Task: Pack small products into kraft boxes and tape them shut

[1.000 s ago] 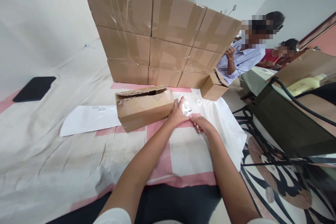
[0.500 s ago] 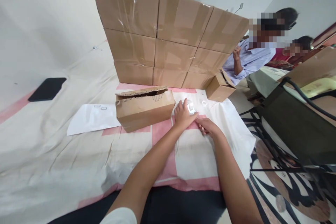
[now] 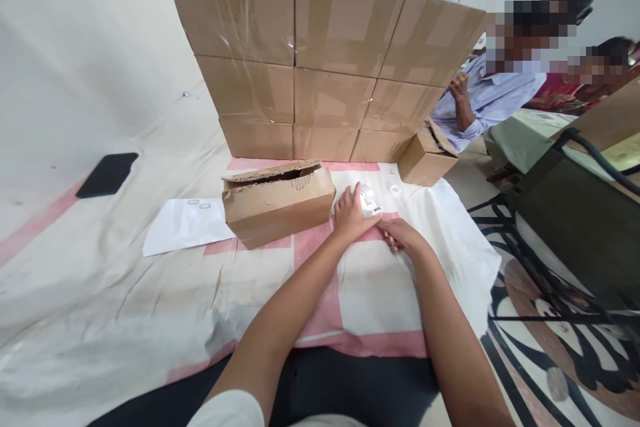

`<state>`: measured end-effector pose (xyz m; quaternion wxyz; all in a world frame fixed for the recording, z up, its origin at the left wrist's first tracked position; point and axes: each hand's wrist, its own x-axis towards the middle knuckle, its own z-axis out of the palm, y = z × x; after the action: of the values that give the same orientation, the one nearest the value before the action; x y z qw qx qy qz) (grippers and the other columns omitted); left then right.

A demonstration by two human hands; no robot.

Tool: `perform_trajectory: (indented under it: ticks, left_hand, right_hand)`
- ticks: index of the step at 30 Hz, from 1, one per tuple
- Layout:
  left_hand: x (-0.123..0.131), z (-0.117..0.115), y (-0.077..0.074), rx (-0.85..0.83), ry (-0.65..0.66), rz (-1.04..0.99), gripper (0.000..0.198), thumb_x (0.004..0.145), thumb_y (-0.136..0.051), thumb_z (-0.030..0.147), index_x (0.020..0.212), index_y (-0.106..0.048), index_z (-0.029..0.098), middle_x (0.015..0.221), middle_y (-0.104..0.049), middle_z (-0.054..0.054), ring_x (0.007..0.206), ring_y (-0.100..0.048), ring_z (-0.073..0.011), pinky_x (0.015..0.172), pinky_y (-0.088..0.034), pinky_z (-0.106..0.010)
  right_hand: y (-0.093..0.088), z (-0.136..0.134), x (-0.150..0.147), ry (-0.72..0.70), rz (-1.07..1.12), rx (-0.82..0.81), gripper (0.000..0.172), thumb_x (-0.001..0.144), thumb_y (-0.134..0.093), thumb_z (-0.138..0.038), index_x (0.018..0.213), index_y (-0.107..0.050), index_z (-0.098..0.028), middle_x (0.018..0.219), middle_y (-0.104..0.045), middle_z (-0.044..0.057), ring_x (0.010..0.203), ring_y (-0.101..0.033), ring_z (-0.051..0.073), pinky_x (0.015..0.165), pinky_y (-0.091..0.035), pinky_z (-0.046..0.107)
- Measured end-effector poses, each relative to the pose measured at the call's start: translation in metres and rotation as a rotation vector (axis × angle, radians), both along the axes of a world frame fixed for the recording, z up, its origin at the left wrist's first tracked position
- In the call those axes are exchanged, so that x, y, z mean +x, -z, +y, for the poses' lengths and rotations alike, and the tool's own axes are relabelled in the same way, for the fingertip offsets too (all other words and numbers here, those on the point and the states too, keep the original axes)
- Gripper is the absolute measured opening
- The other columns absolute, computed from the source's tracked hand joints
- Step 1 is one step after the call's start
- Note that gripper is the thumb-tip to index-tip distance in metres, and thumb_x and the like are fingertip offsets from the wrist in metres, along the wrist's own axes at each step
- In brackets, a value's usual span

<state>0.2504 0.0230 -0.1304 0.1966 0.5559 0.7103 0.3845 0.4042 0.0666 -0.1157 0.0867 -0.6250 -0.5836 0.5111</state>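
My left hand [image 3: 350, 215] is closed around a small white plastic piece with a rounded, dome-like part [image 3: 369, 200], holding it low over the cloth. My right hand [image 3: 401, 233] has its fingers curled in a pinch by the near edge of that piece, close to my left thumb. Whatever sits in the right fingertips is too small to make out. Just beyond the hands lies a small white ring-shaped part [image 3: 395, 189]. To the left of my left hand stands an open cardboard box [image 3: 280, 207], its flaps partly raised.
Taped cardboard boxes [image 3: 330, 87] form a wall behind. A smaller box [image 3: 425, 159] stands at their right end. A paper sheet [image 3: 185, 227] and a black flat object [image 3: 107, 175] lie left on the cloth [image 3: 170, 300]. Beyond, a person [image 3: 495, 93] stands near a dark chair [image 3: 575, 213].
The camera view has shifted slightly, so the scene sits a little differently. Both hands stay together at the white plastic piece, with a bit more of it showing.
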Motion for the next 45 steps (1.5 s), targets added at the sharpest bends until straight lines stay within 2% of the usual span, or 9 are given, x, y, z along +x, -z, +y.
perform_trajectory:
  ticks: [3, 7, 12, 21, 25, 30, 34, 40, 45]
  left_hand:
    - [0.001, 0.000, 0.001, -0.010, 0.003, 0.022, 0.104, 0.076, -0.070, 0.056, 0.157, -0.013, 0.025, 0.164, -0.023, -0.018, 0.152, -0.024, -0.0342, 0.122, -0.018, -0.047]
    - [0.002, 0.002, 0.002, -0.035, -0.002, 0.043, 0.102, 0.077, -0.068, 0.055, 0.157, -0.012, 0.026, 0.164, -0.024, -0.016, 0.152, -0.024, -0.0312, 0.122, -0.018, -0.045]
    - [0.001, 0.007, 0.004, -0.093, 0.013, -0.045, 0.108, 0.072, -0.073, 0.052, 0.156, -0.010, 0.030, 0.167, -0.016, -0.013, 0.155, -0.016, -0.0299, 0.124, -0.015, -0.047]
    - [0.010, 0.019, -0.002, -0.150, -0.047, -0.167, 0.114, 0.061, -0.082, 0.032, 0.152, -0.013, 0.027, 0.165, -0.017, -0.014, 0.154, -0.018, -0.0309, 0.127, -0.006, -0.048]
    - [0.010, 0.026, -0.001, -0.177, -0.068, -0.155, 0.118, 0.055, -0.084, 0.033, 0.150, -0.013, 0.031, 0.163, -0.021, -0.012, 0.153, -0.020, -0.0317, 0.126, -0.012, -0.051]
    - [0.007, 0.025, -0.002, -0.184, -0.071, -0.137, 0.117, 0.053, -0.083, 0.037, 0.149, -0.017, 0.033, 0.162, -0.024, -0.010, 0.151, -0.027, -0.0321, 0.124, -0.020, -0.047]
    - [0.007, 0.023, -0.003, -0.190, -0.077, -0.121, 0.114, 0.054, -0.082, 0.037, 0.150, -0.019, 0.033, 0.161, -0.027, -0.010, 0.150, -0.030, -0.0319, 0.121, -0.027, -0.045]
    - [0.007, 0.026, -0.008, -0.218, -0.080, -0.110, 0.114, 0.051, -0.083, 0.036, 0.148, -0.024, 0.033, 0.160, -0.031, -0.010, 0.147, -0.035, -0.0328, 0.118, -0.031, -0.045]
    - [0.004, 0.028, -0.009, -0.255, -0.065, -0.128, 0.119, 0.048, -0.087, 0.042, 0.149, -0.025, 0.034, 0.162, -0.028, -0.010, 0.148, -0.033, -0.0334, 0.119, -0.029, -0.044]
  right_hand:
    - [0.001, 0.001, -0.001, -0.004, -0.001, 0.005, 0.046, 0.092, -0.055, -0.049, 0.058, -0.042, -0.021, 0.033, -0.037, -0.005, 0.029, -0.031, 0.007, 0.032, -0.024, 0.020]
    - [0.005, 0.003, -0.002, -0.002, 0.015, 0.003, 0.046, 0.091, -0.057, -0.050, 0.058, -0.043, -0.022, 0.033, -0.037, -0.006, 0.028, -0.031, 0.008, 0.031, -0.025, 0.020]
    - [0.006, 0.003, -0.002, -0.005, 0.027, 0.007, 0.046, 0.089, -0.060, -0.047, 0.056, -0.043, -0.022, 0.033, -0.037, -0.006, 0.028, -0.029, 0.007, 0.030, -0.027, 0.022]
    - [0.003, 0.001, -0.004, -0.008, 0.014, 0.039, 0.040, 0.090, -0.060, -0.039, 0.057, -0.046, -0.020, 0.032, -0.039, -0.006, 0.027, -0.032, 0.007, 0.029, -0.026, 0.020]
    - [0.008, 0.000, -0.004, 0.003, 0.024, 0.065, 0.041, 0.090, -0.059, -0.040, 0.057, -0.046, -0.020, 0.031, -0.038, -0.006, 0.026, -0.032, 0.007, 0.029, -0.028, 0.020]
    - [0.014, -0.003, -0.001, 0.007, 0.050, 0.116, 0.045, 0.089, -0.061, -0.046, 0.056, -0.045, -0.021, 0.032, -0.041, -0.004, 0.026, -0.037, 0.009, 0.029, -0.029, 0.020]
    - [0.016, -0.003, -0.001, 0.006, 0.047, 0.141, 0.048, 0.089, -0.061, -0.051, 0.055, -0.044, -0.022, 0.032, -0.040, -0.005, 0.026, -0.035, 0.009, 0.029, -0.027, 0.020]
    - [0.009, -0.007, -0.002, -0.013, 0.012, 0.168, 0.048, 0.092, -0.055, -0.050, 0.055, -0.042, -0.023, 0.032, -0.037, -0.005, 0.026, -0.034, 0.010, 0.030, -0.025, 0.023]
    - [-0.002, -0.016, 0.001, -0.038, 0.009, 0.238, 0.043, 0.092, -0.056, -0.040, 0.055, -0.042, -0.023, 0.034, -0.037, -0.005, 0.029, -0.038, 0.012, 0.033, -0.027, 0.024]
